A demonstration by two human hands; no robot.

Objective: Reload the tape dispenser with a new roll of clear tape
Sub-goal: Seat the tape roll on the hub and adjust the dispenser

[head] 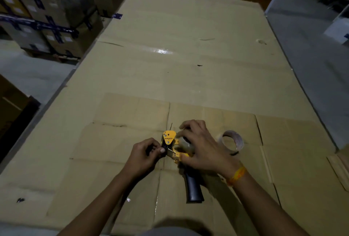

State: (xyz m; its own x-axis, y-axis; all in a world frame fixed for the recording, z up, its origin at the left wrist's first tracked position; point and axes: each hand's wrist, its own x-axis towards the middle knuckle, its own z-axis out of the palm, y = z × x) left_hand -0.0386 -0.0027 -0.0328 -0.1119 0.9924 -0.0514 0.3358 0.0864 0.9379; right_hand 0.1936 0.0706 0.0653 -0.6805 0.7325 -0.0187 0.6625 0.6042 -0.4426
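Both hands are on the dispenser [171,142], which lies on the near middle of the cardboard-covered surface [188,66], so we judge we are threading the new roll [186,144] already seated on it. Our left hand [146,153] pinches something small at the dispenser's head, perhaps the tape end, while our right hand [200,146] cups the roll with curled fingers [184,134]. Next we need a steady pull through the slot; another roll [232,141] sits just right.

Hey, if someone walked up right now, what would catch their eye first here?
Most likely the yellow tape dispenser near the cardboard-covered table's front edge, with the left hand pinching at its front and the right hand over the clear tape roll. Just right lies an empty tape core.
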